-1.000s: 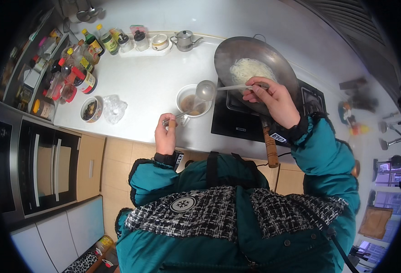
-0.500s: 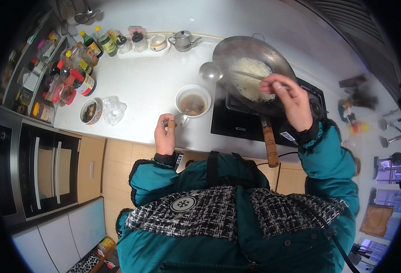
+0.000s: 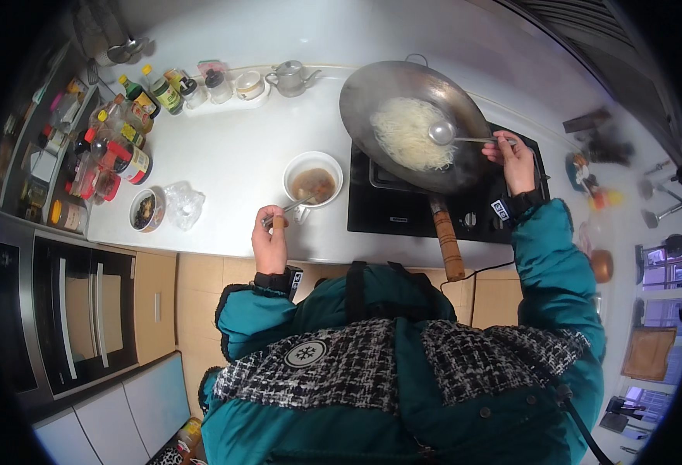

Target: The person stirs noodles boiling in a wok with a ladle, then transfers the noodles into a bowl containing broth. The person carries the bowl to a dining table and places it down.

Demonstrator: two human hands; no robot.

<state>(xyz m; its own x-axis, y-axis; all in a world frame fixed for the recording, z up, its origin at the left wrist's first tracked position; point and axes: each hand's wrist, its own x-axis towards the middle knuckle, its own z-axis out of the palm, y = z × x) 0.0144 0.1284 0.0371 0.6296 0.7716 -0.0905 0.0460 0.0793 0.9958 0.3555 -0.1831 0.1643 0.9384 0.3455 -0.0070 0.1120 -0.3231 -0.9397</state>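
Note:
My right hand (image 3: pixel 513 159) grips the handle of a metal ladle (image 3: pixel 443 132) whose bowl sits over pale noodles (image 3: pixel 404 133) in a large dark wok (image 3: pixel 364 93). The wok stands on a black cooktop (image 3: pixel 391 209), its wooden handle (image 3: pixel 447 242) pointing toward me. My left hand (image 3: pixel 269 242) holds a thin utensil (image 3: pixel 294 207) with a wooden end; its tip reaches into a white bowl (image 3: pixel 314 183) of brown liquid on the white counter (image 3: pixel 225 155).
Several sauce bottles and jars (image 3: pixel 116 132) crowd the counter's left side, with a small dish of dark food (image 3: pixel 146 211) and a crumpled clear bag (image 3: pixel 182 203). A small teapot (image 3: pixel 290 77) stands at the back. An oven (image 3: pixel 70 310) sits below left.
My right hand carried the ladle from over the white bowl to the right, into the wok above the noodles. My left hand stayed by the bowl.

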